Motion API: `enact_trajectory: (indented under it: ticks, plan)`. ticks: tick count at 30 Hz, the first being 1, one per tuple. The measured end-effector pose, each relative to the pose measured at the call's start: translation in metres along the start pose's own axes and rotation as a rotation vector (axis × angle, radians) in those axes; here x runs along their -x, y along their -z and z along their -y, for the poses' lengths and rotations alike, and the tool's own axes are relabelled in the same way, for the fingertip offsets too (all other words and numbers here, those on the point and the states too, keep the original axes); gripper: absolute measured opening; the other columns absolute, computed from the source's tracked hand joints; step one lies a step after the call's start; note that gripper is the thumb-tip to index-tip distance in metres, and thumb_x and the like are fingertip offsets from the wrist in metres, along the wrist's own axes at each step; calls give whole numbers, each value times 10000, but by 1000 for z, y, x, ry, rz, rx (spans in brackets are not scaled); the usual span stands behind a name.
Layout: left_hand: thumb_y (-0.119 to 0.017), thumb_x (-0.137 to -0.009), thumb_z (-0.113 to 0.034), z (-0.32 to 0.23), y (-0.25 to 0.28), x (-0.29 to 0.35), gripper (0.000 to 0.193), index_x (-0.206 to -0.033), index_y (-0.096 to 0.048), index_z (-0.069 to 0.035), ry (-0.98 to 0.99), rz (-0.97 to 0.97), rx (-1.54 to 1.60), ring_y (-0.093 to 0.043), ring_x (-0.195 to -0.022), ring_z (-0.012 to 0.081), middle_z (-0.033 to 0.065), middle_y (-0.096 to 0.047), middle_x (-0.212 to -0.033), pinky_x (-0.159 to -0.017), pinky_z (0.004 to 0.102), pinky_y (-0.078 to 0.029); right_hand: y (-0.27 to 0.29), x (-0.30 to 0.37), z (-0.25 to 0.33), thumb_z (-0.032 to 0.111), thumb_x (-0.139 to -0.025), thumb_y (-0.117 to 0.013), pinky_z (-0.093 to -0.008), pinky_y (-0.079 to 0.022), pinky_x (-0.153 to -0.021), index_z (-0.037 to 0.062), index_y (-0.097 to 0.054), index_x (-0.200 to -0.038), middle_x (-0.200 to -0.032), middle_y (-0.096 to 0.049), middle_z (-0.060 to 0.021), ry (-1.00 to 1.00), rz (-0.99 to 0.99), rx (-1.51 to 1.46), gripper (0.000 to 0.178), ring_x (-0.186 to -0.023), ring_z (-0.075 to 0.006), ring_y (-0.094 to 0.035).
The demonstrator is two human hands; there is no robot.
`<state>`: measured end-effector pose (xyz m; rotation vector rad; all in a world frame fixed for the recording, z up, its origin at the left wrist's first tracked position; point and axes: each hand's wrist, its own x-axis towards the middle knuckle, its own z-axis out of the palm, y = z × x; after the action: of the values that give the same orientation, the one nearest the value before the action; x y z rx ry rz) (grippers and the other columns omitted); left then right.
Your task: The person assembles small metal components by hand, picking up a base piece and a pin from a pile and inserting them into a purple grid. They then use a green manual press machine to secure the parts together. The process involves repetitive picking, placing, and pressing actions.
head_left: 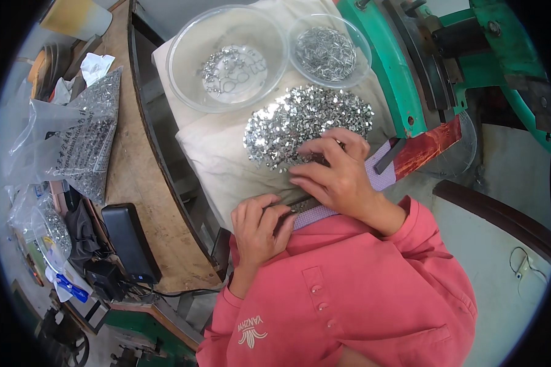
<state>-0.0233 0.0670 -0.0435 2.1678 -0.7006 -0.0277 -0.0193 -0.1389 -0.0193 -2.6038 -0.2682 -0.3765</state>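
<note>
A heap of small shiny metal pieces [312, 113] lies on a pale cloth [208, 147]. Over the heap's near edge is my right hand [340, 174], its thumb and forefinger tips close together; anything between them is too small to name. The other fingers of that hand bend toward the pieces. My left hand [257, 226] rests at the cloth's near edge, fingers curled and thumb drawn in, and what they hold is hidden. Between the hands lies a dark narrow strip [302, 205], partly covered, beside a purple checked band [315, 215].
Beyond the heap stand a large clear bowl [176, 76] with some metal pieces and a smaller clear bowl [364, 49] of thin metal pieces. A green machine [386, 79] borders the right. On the wooden bench [144, 202] at left sit a filled plastic bag [95, 134] and a black power bank [130, 243].
</note>
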Motion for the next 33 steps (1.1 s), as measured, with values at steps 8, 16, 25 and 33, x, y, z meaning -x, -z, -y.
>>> enact_trajectory:
  ticks: [8,16,25,33]
  plan:
    - [-843,-676,-129,5,1,10,358,-959,-631,-72,29,-11,60,-576,-969,299,97,-617,-1106,-819,389,-442,-5,-9,3,168,-685,-776,-447,-294,-946,176,-700,-815,-1134,-622,49,-16,19,-82,151,-1152,-255,-476]
    - [-845,-654,-64,7,5,13,385,-968,-622,-43,61,2,105,-584,-993,322,139,-630,-1133,-850,399,-476,1,22,25,186,-673,-793,-428,-309,-920,180,-697,-804,-1103,-643,54,27,28,-192,163,-1117,-253,-509]
    - [-826,-675,-47,6,5,13,308,-925,-645,-38,81,-18,125,-591,-981,314,132,-644,-1128,-839,386,-480,1,7,14,196,-686,-809,-435,-313,-928,199,-741,-845,-1089,-641,41,-12,68,-114,174,-1102,-271,-494]
    - [-808,-685,-16,2,5,7,228,-877,-689,-46,69,-47,96,-597,-940,294,120,-658,-1078,-810,370,-478,-12,-22,3,192,-738,-733,-433,-300,-961,174,-684,-825,-1139,-593,23,69,78,15,102,-1167,-240,-470]
